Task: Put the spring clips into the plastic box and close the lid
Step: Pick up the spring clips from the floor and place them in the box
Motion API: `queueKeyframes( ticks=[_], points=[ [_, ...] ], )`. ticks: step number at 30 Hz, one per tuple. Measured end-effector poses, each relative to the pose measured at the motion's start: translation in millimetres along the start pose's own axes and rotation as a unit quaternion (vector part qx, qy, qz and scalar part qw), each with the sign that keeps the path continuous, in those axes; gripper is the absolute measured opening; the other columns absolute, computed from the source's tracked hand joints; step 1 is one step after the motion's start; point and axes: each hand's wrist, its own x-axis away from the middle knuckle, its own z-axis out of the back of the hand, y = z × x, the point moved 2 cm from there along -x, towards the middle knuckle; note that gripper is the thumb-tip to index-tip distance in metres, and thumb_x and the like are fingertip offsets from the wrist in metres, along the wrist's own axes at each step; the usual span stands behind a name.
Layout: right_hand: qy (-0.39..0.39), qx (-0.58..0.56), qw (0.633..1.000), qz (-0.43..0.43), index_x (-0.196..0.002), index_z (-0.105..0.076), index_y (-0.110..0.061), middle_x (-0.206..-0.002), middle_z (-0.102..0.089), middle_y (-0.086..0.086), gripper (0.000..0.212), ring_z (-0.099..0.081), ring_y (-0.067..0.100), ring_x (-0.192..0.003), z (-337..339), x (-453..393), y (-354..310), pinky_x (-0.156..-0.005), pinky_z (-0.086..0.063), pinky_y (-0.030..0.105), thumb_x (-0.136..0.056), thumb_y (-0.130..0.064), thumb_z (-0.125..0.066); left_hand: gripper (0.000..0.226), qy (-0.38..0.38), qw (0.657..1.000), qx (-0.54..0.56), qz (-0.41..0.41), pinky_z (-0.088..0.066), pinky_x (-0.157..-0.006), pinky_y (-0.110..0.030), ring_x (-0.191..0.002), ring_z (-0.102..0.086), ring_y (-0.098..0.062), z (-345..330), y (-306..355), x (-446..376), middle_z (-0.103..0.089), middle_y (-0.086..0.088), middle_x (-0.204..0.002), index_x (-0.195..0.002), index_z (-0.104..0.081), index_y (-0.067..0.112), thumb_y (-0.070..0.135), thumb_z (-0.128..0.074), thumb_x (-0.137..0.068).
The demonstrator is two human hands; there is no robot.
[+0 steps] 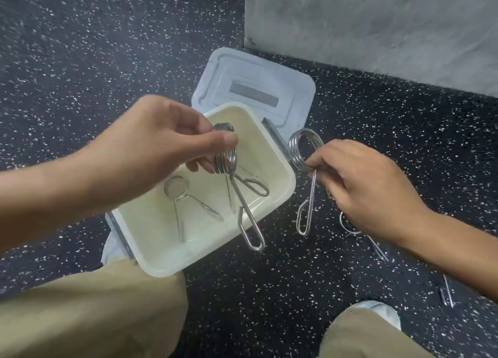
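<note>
An open cream plastic box [280, 193] sits on the speckled floor, its pale lid [293, 88] lying flat behind it. My left hand [151, 152] hovers over the box, pinching the coil of a steel spring clip [244, 212] whose legs hang down past the box's front rim. Two other clips [186, 198] lie inside the box. To the right of the box, my right hand [361, 187] holds another spring clip [305, 152] by its coil, above the floor. One more clip [377, 245] lies on the floor, partly hidden under my right wrist.
A grey concrete wall [377, 20] rises behind the lid. My knees in tan trousers [80, 311] fill the bottom of the view, the left one touching the box. Another clip [447, 294] lies on the floor at the lower right.
</note>
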Motion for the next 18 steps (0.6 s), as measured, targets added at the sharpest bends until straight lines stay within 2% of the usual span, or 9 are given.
queueKeyframes(
  ticks=[3, 5, 6, 9, 11, 12, 15, 18],
  points=[
    [-0.006, 0.001, 1.0, 0.005, -0.102, -0.068, -0.017, -0.096, -0.069, -0.007, 0.015, -0.061, 0.018, -0.092, -3.3, -6.8, -9.4, -0.08, -0.047, 0.032, -0.088, -0.017, -0.06, 0.039, 0.042, 0.999, -0.008, 0.027, -0.052, -0.068, -0.028, -0.055, -0.063, -0.006, 12.0, -5.1, 0.3, -0.079, -0.003, -0.068, -0.07, -0.08, 0.013, 0.053, -0.08, -0.072],
    [-0.012, -0.004, 1.0, 0.007, -0.101, -0.067, -0.017, -0.095, -0.068, -0.007, 0.017, -0.061, 0.018, -0.09, -7.0, -10.3, -13.4, -0.079, -0.049, 0.034, -0.089, -0.02, -0.057, 0.043, 0.074, 0.996, -0.015, 0.057, -0.046, -0.054, -0.016, -0.046, -0.057, -0.001, 18.7, -11.8, -2.8, -0.077, -0.004, -0.062, -0.065, -0.076, 0.008, 0.051, -0.082, -0.073],
    [-0.013, -0.01, 1.0, 0.005, -0.101, -0.067, -0.018, -0.094, -0.067, -0.008, 0.017, -0.061, 0.017, -0.09, -7.6, -9.9, -14.0, -0.078, -0.05, 0.034, -0.089, -0.02, -0.055, 0.044, 0.085, 0.994, -0.021, 0.07, -0.043, -0.05, -0.015, -0.041, -0.053, 0.0, 19.0, -14.8, -5.3, -0.076, -0.004, -0.06, -0.063, -0.074, 0.008, 0.05, -0.083, -0.074],
    [-0.02, -0.012, 1.0, 0.007, -0.101, -0.066, -0.018, -0.093, -0.067, -0.008, 0.018, -0.06, 0.017, -0.088, -12.7, -12.3, -16.6, -0.077, -0.05, 0.035, -0.088, -0.021, -0.055, 0.046, 0.115, 0.987, -0.062, 0.093, -0.043, -0.048, -0.024, -0.038, -0.054, -0.005, 18.3, -31.5, -13.5, -0.076, -0.006, -0.058, -0.061, -0.075, 0.008, 0.051, -0.084, -0.075],
    [-0.025, -0.009, 1.0, 0.01, -0.102, -0.067, -0.017, -0.094, -0.067, -0.008, 0.018, -0.061, 0.018, -0.088, -15.5, -15.8, -18.9, -0.078, -0.052, 0.038, -0.087, -0.02, -0.056, 0.048, 0.129, 0.979, -0.126, 0.097, -0.053, -0.049, -0.032, -0.047, -0.065, -0.019, 13.6, -46.6, -21.1, -0.075, -0.008, -0.057, -0.06, -0.076, 0.007, 0.052, -0.082, -0.076],
    [-0.027, -0.007, 1.0, 0.012, -0.102, -0.067, -0.017, -0.094, -0.068, -0.007, 0.018, -0.061, 0.019, -0.089, -16.6, -17.6, -20.0, -0.078, -0.052, 0.039, -0.087, -0.02, -0.056, 0.049, 0.134, 0.973, -0.159, 0.095, -0.054, -0.052, -0.034, -0.05, -0.064, -0.024, 9.6, -55.0, -25.4, -0.073, -0.011, -0.056, -0.059, -0.076, 0.005, 0.051, -0.081, -0.077],
    [-0.027, -0.005, 0.999, 0.02, -0.102, -0.067, -0.016, -0.096, -0.069, -0.006, 0.016, -0.062, 0.019, -0.091, -19.7, -22.4, -23.7, -0.081, -0.053, 0.04, -0.088, -0.017, -0.059, 0.045, 0.134, 0.957, -0.241, 0.092, -0.054, -0.055, -0.03, -0.049, -0.062, -0.023, -3.2, -81.6, -37.3, -0.071, -0.014, -0.055, -0.059, -0.076, 0.003, 0.044, -0.08, -0.077],
    [-0.024, -0.009, 0.999, 0.027, -0.102, -0.068, -0.015, -0.097, -0.069, -0.005, 0.017, -0.063, 0.021, -0.093, -22.4, -24.6, -27.3, -0.083, -0.053, 0.042, -0.088, -0.016, -0.059, 0.039, 0.112, 0.943, -0.296, 0.108, -0.059, -0.056, -0.038, -0.058, -0.068, -0.031, -17.9, -103.9, -45.4, -0.068, -0.012, -0.053, -0.057, -0.07, 0.004, 0.038, -0.077, -0.074]
  ],
)
